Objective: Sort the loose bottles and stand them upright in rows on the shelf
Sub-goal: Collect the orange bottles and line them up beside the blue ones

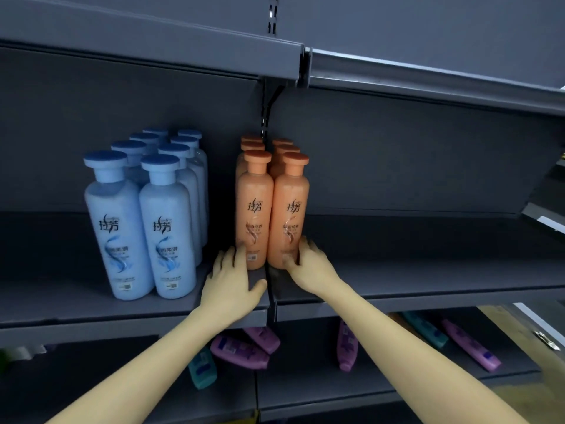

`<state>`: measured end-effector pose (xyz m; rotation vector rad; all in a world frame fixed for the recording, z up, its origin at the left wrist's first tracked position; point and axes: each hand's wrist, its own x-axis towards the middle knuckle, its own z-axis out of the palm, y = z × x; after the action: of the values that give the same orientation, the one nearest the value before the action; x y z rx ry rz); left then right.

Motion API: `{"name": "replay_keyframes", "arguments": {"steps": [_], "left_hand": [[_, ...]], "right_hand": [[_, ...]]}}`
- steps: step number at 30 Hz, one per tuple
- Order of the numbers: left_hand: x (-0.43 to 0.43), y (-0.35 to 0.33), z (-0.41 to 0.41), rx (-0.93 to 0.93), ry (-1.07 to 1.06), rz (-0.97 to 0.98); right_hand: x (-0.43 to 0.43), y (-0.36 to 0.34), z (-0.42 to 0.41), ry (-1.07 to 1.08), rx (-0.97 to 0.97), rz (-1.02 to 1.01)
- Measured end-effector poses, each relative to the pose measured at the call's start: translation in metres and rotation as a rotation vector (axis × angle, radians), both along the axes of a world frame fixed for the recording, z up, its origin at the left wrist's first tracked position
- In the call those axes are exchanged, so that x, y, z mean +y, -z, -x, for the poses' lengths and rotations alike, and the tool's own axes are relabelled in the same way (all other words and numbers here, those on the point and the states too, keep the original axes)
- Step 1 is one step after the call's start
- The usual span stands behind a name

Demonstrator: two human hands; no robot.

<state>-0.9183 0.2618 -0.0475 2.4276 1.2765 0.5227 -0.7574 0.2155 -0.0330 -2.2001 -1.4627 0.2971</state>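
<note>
Matt dark grey metal shelf [428, 270]; smooth, faintly glossy plastic blue bottles [122, 234] and orange bottles [255, 215] bearing printed labels.

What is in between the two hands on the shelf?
In the head view, the two front orange plastic bottles stand upright side by side between the left hand and the right hand. Each hand touches one bottle near its base.
</note>
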Motion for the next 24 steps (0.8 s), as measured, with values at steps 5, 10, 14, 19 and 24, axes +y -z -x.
{"name": "replay_keyframes", "arguments": {"steps": [5, 10, 14, 19, 24], "left_hand": [[-0.014, -0.004, -0.013, 0.099, -0.007, -0.033], [-0.033, -0.003, -0.034, 0.2, -0.057, -0.019], [-0.054, -0.006, -0.06, 0.198, -0.042, -0.055], [-0.088, -0.006, -0.105, 0.245, 0.057, -0.09], [-0.128, -0.003, -0.147, 0.283, 0.165, -0.105]], "right_hand": [[-0.028, -0.004, -0.011, -0.022, -0.122, 0.156], [-0.064, -0.01, -0.038, 0.026, -0.121, 0.19], [-0.102, -0.011, -0.063, 0.075, -0.112, 0.235], [-0.15, -0.01, -0.092, 0.125, -0.102, 0.287], [-0.202, -0.009, -0.12, 0.201, -0.057, 0.312]]}}
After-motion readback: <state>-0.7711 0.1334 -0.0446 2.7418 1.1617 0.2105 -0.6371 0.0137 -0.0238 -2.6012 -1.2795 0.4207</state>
